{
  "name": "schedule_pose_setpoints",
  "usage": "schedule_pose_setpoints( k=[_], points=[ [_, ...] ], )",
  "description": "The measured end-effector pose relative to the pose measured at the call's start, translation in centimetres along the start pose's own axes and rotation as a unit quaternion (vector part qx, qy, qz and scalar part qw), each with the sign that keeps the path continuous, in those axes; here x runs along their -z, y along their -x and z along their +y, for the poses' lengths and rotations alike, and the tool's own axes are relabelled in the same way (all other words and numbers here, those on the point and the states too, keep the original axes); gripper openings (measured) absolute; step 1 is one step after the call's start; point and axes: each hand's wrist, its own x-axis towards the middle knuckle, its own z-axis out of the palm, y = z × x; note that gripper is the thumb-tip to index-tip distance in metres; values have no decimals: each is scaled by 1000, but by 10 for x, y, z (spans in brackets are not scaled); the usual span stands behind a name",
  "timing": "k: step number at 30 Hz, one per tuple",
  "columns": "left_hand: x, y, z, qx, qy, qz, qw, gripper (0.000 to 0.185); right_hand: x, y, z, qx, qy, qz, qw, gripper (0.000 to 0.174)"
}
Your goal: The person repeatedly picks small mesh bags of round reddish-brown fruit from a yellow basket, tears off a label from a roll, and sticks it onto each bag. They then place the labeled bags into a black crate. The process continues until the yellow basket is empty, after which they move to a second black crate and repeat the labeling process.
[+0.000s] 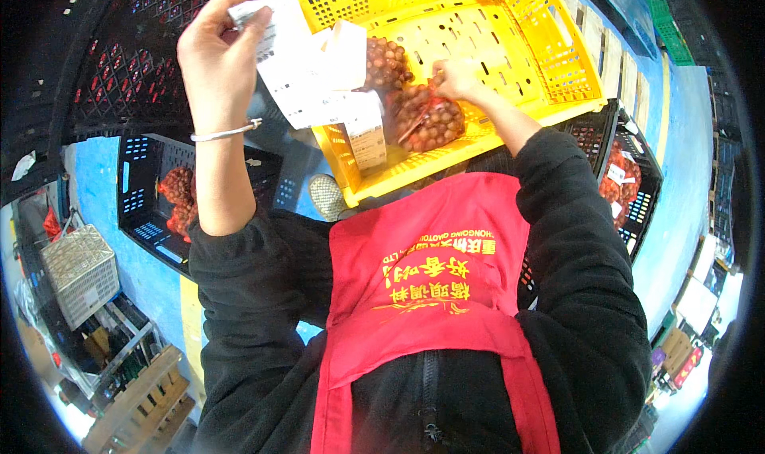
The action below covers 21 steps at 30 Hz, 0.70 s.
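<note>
My left hand (pixel 221 59) is raised at the upper left, a label held between its thumb and fingers. A long strip of white printed labels (pixel 299 77) hangs beside it over the near left corner of a yellow plastic crate (pixel 352 185). Inside the crate, my right hand (pixel 457 82) grips the gathered top of a red mesh bag of small round brown produce (pixel 439 125). Another such mesh bag (pixel 385 62) lies just behind it, partly covered by the labels.
Black plastic crates with filled red mesh bags stand at the left (pixel 134 179) and right (pixel 648 197). Dark stacked crates (pixel 125 77) rise at the upper left. A wooden pallet (pixel 627 77) lies beyond the yellow crate. A white basket (pixel 83 268) is at the far left.
</note>
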Motion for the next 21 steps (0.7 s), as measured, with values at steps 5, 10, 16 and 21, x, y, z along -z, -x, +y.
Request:
schedule_pose_setpoints(
  k=[5, 10, 16, 21],
  points=[
    [-27, 6, -2, 26, -3, -53, 998, 35, 24, -4, 50, -59, 17, 46, 997, 35],
    [-38, 13, -5, 87, 57, -121, 987, 47, 14, -6, 55, 68, 2, 20, 997, 46],
    [-54, 23, -9, 88, -32, -159, 983, 27, 21, -11, 34, -45, -41, 78, 995, 22],
    [-76, 33, -27, 104, 36, -194, 975, 19, 38, -11, -2, 82, -155, 311, 934, 16]
  ],
)
